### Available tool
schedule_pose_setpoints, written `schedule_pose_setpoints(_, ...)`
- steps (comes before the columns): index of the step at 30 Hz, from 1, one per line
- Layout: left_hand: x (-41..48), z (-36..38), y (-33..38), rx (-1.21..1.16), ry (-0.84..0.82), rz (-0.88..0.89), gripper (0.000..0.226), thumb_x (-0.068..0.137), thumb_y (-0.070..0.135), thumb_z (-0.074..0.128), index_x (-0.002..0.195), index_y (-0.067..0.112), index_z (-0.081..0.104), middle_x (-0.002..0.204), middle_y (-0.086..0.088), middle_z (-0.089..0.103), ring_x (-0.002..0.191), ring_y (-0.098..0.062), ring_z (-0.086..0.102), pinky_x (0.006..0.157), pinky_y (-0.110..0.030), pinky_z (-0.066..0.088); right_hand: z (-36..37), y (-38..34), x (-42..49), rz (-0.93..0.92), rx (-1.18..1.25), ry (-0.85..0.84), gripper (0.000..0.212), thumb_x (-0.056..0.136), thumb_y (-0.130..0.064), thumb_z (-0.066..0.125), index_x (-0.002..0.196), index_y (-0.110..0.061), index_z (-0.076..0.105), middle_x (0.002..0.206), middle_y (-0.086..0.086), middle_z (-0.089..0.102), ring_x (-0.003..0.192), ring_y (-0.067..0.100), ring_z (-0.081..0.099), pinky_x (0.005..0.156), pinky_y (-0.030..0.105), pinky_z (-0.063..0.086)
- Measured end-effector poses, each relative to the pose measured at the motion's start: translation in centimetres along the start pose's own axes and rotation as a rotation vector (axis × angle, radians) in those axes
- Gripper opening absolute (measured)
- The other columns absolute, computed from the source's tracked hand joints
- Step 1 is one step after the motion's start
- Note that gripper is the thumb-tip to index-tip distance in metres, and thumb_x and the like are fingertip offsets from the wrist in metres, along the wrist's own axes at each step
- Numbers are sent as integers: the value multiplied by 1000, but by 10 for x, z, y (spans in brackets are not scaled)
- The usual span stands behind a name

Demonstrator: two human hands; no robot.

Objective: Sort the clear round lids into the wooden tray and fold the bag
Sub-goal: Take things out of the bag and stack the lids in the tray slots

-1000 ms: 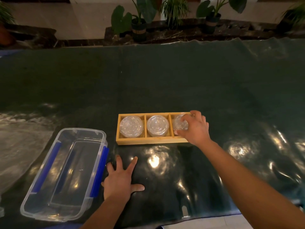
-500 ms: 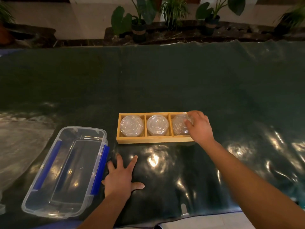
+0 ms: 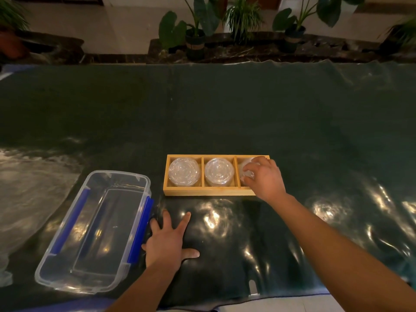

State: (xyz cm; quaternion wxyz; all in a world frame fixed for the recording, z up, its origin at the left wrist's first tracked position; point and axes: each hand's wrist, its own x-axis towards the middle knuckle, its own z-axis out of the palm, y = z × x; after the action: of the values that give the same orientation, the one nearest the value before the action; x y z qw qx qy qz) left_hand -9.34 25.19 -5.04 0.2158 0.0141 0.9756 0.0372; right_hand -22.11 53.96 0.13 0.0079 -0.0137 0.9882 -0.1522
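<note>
The wooden tray (image 3: 209, 191) has three compartments and lies mid-table. A stack of clear round lids (image 3: 184, 171) fills the left compartment, and another stack (image 3: 219, 171) fills the middle one. More clear lids (image 3: 244, 174) sit in the right compartment, mostly hidden under my right hand (image 3: 265, 179), whose thumb and fingers curl around them. My left hand (image 3: 165, 244) rests flat on the dark table cover with its fingers spread, holding nothing. A crinkled clear plastic bag (image 3: 27, 188) lies flat at the far left.
A clear plastic box (image 3: 117, 174) with blue side latches (image 3: 139, 228) stands empty just left of my left hand. Potted plants (image 3: 194, 41) line a ledge beyond the table's far edge. The near table edge runs just below my forearms.
My right hand has stayed over the right compartment, shifting its fingers slightly on the lids there. The left hand has not moved.
</note>
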Motion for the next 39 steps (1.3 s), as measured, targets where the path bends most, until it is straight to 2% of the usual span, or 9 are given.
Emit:
schedule_pose_setpoints(7, 1, -1, -1, -2, -13, -1, 123, 67, 83, 67, 151, 57, -18, 171, -9, -6, 153, -47, 9, 101, -66, 51, -1, 2, 3, 16, 27, 34, 34, 83, -37, 69, 114, -23, 69, 127, 1, 56, 115, 25, 51, 97, 42, 45)
schedule_pose_setpoints(13, -1, -4, 2, 3, -23, 5, 120, 70, 81, 67, 153, 55, -16, 171, -8, -6, 154, -46, 8, 103, -65, 50, -14, 5, -3, -47, 38, 274, 11, 91, -20, 64, 91, -11, 70, 94, 4, 67, 85, 20, 62, 70, 31, 50)
schedule_pose_setpoints(18, 0, -3, 2, 10, -19, 10, 119, 70, 82, 66, 153, 56, -16, 171, -9, -6, 154, -46, 8, 104, -64, 50, -36, 10, -9, 214, 571, 616, 3, 89, -25, 61, 89, -28, 63, 77, -14, 68, 72, 0, 64, 63, 10, 46)
schedule_pose_setpoints(20, 0, -2, 1, 14, -16, 12, 119, 70, 83, 65, 152, 56, -17, 171, -9, -6, 154, -46, 8, 105, -64, 49, -33, 8, -2, 382, 899, 603, 12, 88, -19, 60, 97, -25, 65, 78, -11, 75, 71, 1, 70, 66, 14, 53)
schedule_pose_setpoints(22, 1, -1, 0, 15, -6, 11, 120, 69, 84, 65, 152, 57, -17, 171, -9, -6, 154, -46, 8, 105, -64, 49, -25, 10, 5, 524, 980, 498, 18, 88, -13, 61, 104, -17, 68, 78, -5, 76, 66, 8, 71, 64, 23, 57)
schedule_pose_setpoints(26, 2, 2, -2, 1, -5, 6, 122, 67, 84, 66, 151, 57, -18, 171, -8, -6, 154, -46, 8, 106, -66, 47, -11, 19, 13, 629, 742, 334, 16, 89, -19, 60, 100, -21, 72, 93, -5, 73, 85, 16, 70, 78, 38, 60)
schedule_pose_setpoints(30, 3, 4, -3, 2, -1, 3, 122, 66, 85, 66, 151, 58, -18, 171, -9, -5, 154, -46, 8, 105, -66, 47, -9, 17, 14, 565, 499, 292, 17, 92, -19, 54, 96, -17, 70, 92, 0, 72, 81, 20, 64, 70, 31, 51)
schedule_pose_setpoints(34, 3, 4, -3, 1, 3, 8, 123, 66, 85, 66, 150, 58, -20, 171, -9, -5, 154, -46, 8, 106, -66, 47, -7, 18, 12, 497, 399, 260, 17, 91, -20, 56, 101, -16, 70, 104, 6, 68, 97, 27, 63, 79, 37, 54)
schedule_pose_setpoints(39, 3, 4, -3, 2, 7, 15, 123, 66, 86, 65, 150, 58, -20, 171, -8, -6, 154, -46, 8, 106, -65, 48, -8, 17, 12, 234, 172, 69, 60, 76, -59, 64, 128, -31, 59, 132, -3, 56, 122, 23, 42, 92, 34, 42)
